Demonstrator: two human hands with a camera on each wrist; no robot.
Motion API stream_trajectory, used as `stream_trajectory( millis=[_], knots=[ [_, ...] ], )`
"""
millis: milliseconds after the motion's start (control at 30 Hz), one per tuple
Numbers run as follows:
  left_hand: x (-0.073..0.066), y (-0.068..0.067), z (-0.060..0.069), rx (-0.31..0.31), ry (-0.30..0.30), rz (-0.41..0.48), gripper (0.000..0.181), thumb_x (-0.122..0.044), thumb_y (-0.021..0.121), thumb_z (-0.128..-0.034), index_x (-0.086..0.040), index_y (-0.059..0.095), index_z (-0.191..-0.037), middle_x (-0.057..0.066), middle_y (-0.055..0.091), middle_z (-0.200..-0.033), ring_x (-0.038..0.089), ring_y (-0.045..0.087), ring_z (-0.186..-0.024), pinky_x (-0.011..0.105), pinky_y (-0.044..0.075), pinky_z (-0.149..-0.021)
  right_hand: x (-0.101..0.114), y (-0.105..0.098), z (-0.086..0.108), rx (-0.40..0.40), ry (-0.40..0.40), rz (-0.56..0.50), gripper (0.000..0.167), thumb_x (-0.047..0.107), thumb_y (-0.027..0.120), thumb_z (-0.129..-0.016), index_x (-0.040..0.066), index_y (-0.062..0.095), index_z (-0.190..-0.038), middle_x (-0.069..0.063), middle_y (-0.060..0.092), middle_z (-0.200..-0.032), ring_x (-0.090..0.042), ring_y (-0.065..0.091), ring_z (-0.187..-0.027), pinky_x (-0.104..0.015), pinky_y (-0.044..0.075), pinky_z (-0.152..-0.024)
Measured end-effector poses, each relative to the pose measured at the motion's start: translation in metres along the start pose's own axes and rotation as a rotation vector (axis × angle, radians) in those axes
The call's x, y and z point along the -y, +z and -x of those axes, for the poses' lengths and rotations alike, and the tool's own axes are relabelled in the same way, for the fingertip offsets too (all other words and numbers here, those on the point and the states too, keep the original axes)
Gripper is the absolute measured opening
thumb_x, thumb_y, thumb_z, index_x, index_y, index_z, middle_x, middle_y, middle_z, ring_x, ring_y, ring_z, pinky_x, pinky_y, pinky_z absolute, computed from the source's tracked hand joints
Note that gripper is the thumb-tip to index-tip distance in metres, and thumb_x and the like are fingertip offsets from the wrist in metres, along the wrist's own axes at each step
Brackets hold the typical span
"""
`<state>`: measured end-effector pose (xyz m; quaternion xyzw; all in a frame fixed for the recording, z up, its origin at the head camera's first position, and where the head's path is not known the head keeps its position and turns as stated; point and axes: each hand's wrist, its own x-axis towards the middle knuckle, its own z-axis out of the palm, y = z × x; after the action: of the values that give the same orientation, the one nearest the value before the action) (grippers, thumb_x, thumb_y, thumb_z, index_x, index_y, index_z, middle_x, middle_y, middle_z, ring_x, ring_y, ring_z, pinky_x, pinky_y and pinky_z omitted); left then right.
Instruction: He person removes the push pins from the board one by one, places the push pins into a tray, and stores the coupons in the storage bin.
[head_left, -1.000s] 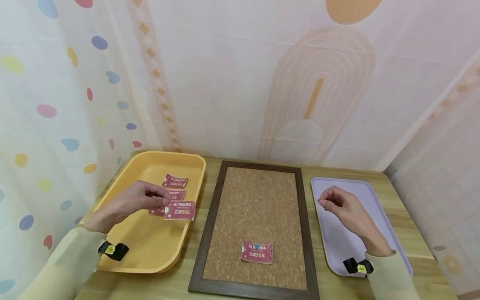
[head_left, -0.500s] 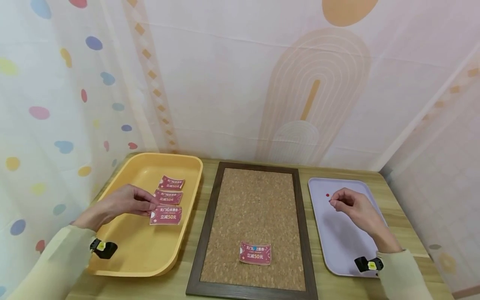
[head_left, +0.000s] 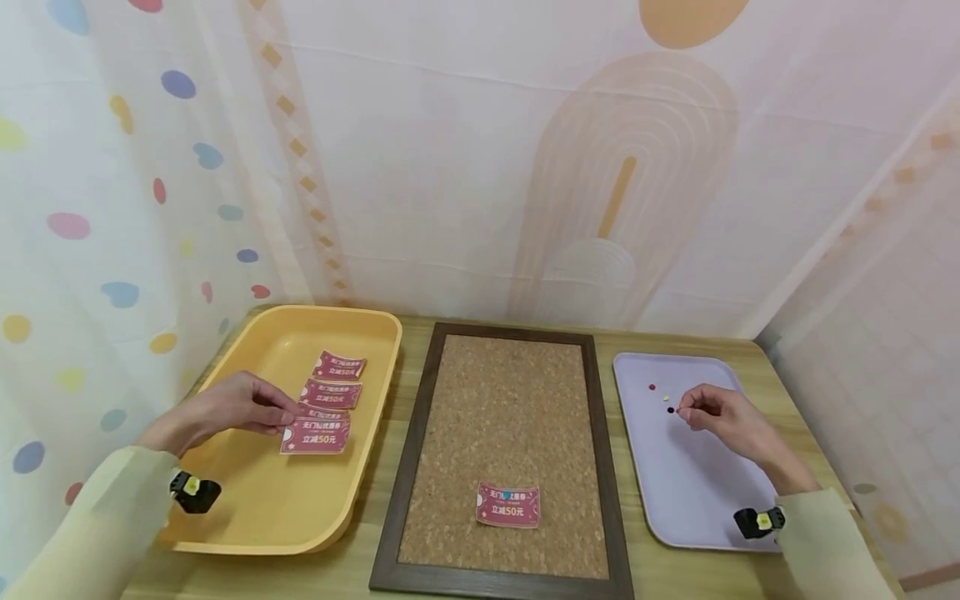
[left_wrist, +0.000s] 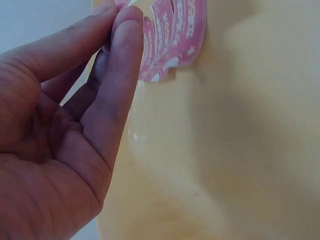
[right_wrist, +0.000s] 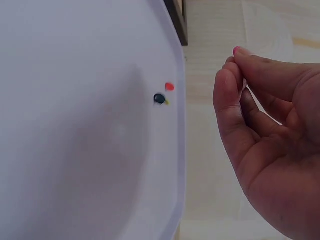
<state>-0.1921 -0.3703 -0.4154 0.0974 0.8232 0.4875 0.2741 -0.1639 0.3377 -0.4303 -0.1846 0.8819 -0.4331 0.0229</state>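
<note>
My left hand (head_left: 228,410) pinches a maroon coupon (head_left: 317,437) by its left edge, held above the yellow tray (head_left: 255,533). Several like coupons (head_left: 337,367) lie behind it in that tray, partly overlapping. Over the lilac tray (head_left: 697,517), my right hand (head_left: 726,421) pinches a small red-pink pushpin (right_wrist: 236,50) between thumb and finger; most of it is hidden. Close by its fingertips lie a red pushpin (head_left: 652,387), a pale yellow one (head_left: 665,398) and a black one (head_left: 670,410). One coupon (head_left: 517,512) lies on the cork board (head_left: 510,417) under a blue pushpin (head_left: 506,495).
The cork board's dark wooden frame (head_left: 405,467) stands between the two trays on a wood-grain table (head_left: 772,367). A patterned curtain (head_left: 435,167) closes off the back and sides. Both trays have raised rims.
My left hand has drawn the coupon left and slightly toward me, showing the ones behind it. My right hand has moved right and a little lower, uncovering the pushpins on the lilac tray.
</note>
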Motion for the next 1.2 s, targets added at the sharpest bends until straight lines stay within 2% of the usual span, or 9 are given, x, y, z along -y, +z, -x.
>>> stream_trajectory(
  millis=[167,267,433,700,1033,1200],
  knots=[
    [0.010,-0.004,0.004,0.007,-0.047,-0.014,0.024,0.001,0.065,-0.0987,0.019,0.067,-0.115,0.018,0.075,-0.103,0.016,0.073,-0.083,0.035,0.061,-0.078,-0.007,0.000,-0.001,0.058,0.028,-0.029,0.004,-0.010,0.061,-0.097,-0.008,0.065,-0.098,-0.008,0.063,-0.086,-0.007,0.055,-0.076,-0.024,0.050,-0.068],
    [0.014,-0.005,0.005,0.010,-0.066,-0.024,0.023,0.001,0.064,-0.0991,0.019,0.068,-0.114,0.019,0.075,-0.103,0.018,0.073,-0.083,0.035,0.061,-0.077,-0.013,0.002,-0.001,0.074,0.047,-0.026,0.006,-0.012,0.061,-0.095,-0.008,0.065,-0.097,-0.007,0.063,-0.086,-0.007,0.054,-0.075,-0.025,0.049,-0.066],
    [0.019,-0.005,0.005,0.004,-0.094,-0.036,0.023,0.000,0.065,-0.0991,0.017,0.069,-0.113,0.016,0.076,-0.102,0.019,0.072,-0.083,0.034,0.061,-0.077,-0.020,0.003,-0.005,0.077,0.087,0.043,0.006,-0.010,0.064,-0.094,-0.005,0.067,-0.095,-0.006,0.063,-0.084,-0.006,0.052,-0.073,-0.023,0.047,-0.064],
    [0.022,-0.001,0.002,-0.026,-0.130,-0.045,0.021,0.000,0.066,-0.0985,0.016,0.070,-0.111,0.013,0.076,-0.098,0.016,0.072,-0.080,0.031,0.061,-0.074,-0.025,0.005,-0.008,0.110,0.152,0.122,0.004,-0.002,0.069,-0.095,-0.003,0.069,-0.091,-0.005,0.067,-0.087,-0.007,0.053,-0.078,-0.021,0.048,-0.069],
    [0.023,0.003,0.004,-0.021,-0.134,-0.057,0.021,0.002,0.064,-0.0989,0.015,0.071,-0.114,0.014,0.075,-0.103,0.015,0.070,-0.080,0.030,0.061,-0.074,-0.025,0.004,-0.002,0.108,0.195,0.144,0.005,0.001,0.071,-0.095,-0.003,0.073,-0.096,-0.006,0.070,-0.092,-0.010,0.056,-0.083,-0.021,0.049,-0.071],
    [0.014,0.006,0.007,-0.056,-0.086,-0.055,0.028,-0.003,0.065,-0.1000,0.016,0.067,-0.121,0.019,0.073,-0.112,0.018,0.071,-0.089,0.032,0.061,-0.079,-0.014,0.002,0.002,0.062,0.186,0.134,0.008,-0.002,0.067,-0.095,-0.004,0.072,-0.101,-0.009,0.069,-0.094,-0.011,0.056,-0.080,-0.024,0.050,-0.068]
  ],
)
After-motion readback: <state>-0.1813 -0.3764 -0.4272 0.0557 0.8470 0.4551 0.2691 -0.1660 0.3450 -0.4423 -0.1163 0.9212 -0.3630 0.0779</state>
